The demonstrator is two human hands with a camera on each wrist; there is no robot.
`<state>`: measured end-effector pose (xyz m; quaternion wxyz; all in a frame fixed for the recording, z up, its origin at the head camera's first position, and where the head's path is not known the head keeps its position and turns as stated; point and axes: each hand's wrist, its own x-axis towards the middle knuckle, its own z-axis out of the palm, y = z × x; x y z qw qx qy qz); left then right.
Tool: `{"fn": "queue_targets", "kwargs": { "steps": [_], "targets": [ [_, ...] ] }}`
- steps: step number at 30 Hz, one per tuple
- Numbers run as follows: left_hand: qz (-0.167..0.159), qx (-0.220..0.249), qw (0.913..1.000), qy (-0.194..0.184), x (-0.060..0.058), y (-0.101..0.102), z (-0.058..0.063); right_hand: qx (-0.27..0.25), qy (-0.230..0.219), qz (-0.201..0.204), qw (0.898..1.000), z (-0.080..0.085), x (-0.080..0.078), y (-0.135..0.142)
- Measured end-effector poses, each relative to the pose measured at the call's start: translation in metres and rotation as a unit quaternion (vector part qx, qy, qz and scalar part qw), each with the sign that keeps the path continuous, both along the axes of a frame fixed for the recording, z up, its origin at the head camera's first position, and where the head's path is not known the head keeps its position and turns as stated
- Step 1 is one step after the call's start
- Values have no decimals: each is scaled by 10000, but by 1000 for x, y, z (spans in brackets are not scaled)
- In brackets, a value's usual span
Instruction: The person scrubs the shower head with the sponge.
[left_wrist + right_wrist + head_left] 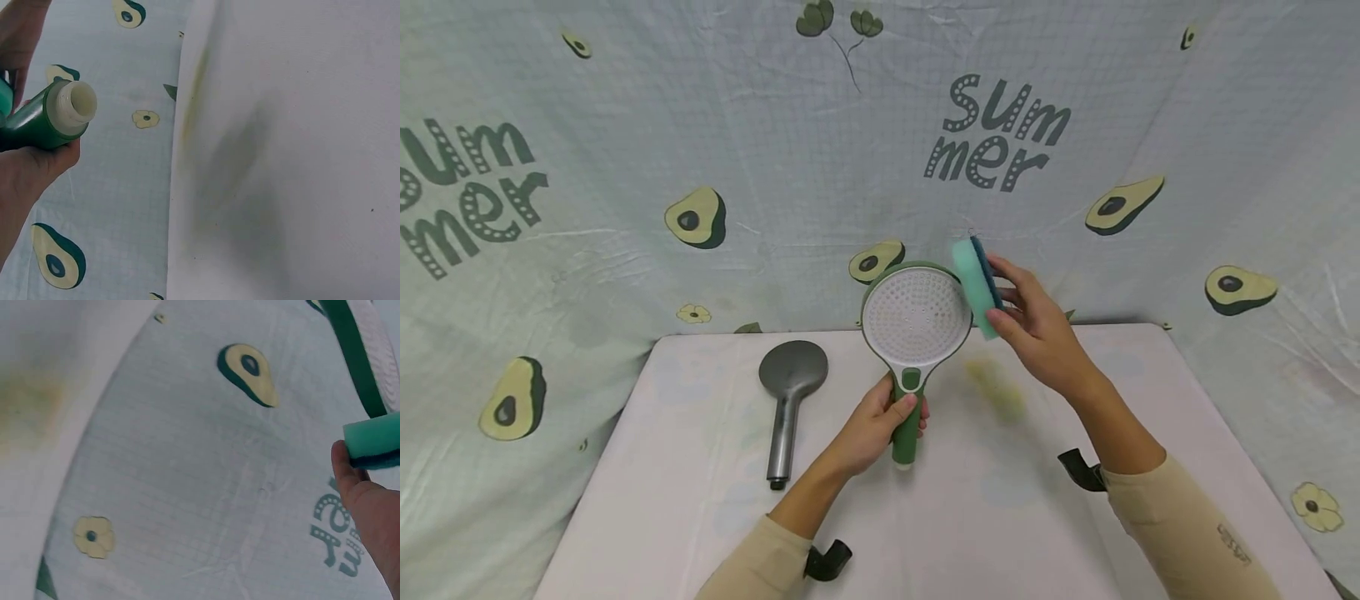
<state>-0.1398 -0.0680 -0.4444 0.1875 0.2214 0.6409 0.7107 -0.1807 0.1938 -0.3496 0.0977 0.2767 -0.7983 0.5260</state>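
My left hand [874,421] grips the green handle of a shower head [917,315], holding it up with its white nozzle face toward me. In the left wrist view the threaded white end of the shower head's handle [76,103] points at the camera. My right hand [1043,333] pinches a sponge [976,287], turquoise foam with a dark blue scouring layer, between thumb and fingers. The foam side faces the shower head, right at the right edge of its rim. In the right wrist view the sponge [374,440] overlaps the green rim.
A dark grey shower head [792,371] lies on the white table [700,500], left of my left hand. Behind the table hangs a pale cloth [790,183] printed with avocados. A yellowish stain [996,387] marks the tabletop. Black straps with stubs [829,560] circle both wrists.
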Motion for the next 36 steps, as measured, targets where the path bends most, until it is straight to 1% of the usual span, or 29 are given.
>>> {"fn": "queue_targets", "kwargs": {
  "steps": [2,5,8,10,13,16,18,20,23,25,28,32,36],
  "targets": [
    [54,11,10000,44,-1,-1,1,-238,-315,50,9992,-9,4,1],
    [102,25,9999,126,-3,-1,1,-340,-560,29,9978,-20,9,4],
    [0,28,9999,164,-3,-1,0,-368,-610,52,9974,-24,12,7],
    [-128,38,9998,157,-3,-1,-1,-313,-539,100,9980,-22,14,7],
    [-319,-34,9993,214,-1,-2,-3,-144,-245,223,9993,-10,16,7],
    [-448,-209,9982,350,0,-3,-7,230,303,272,9989,6,18,5],
    [-517,-322,9973,409,0,-2,-10,587,710,225,9955,17,19,3],
    [-537,-438,9966,456,0,-1,-12,1025,1071,78,9889,27,21,0],
    [-423,-616,9959,518,-1,1,-14,1617,1438,-155,9762,37,24,-3],
    [-260,-740,9950,612,-1,0,-13,1804,1496,-267,9718,39,26,-4],
    [0,-842,9936,757,-2,-1,-11,1737,1359,-368,9747,35,26,1],
    [261,-835,9927,835,-2,-4,-6,1523,967,-472,9825,26,22,12],
    [559,-1105,9886,856,-1,-7,-2,1505,675,-450,9853,18,16,20]
  ]
}}
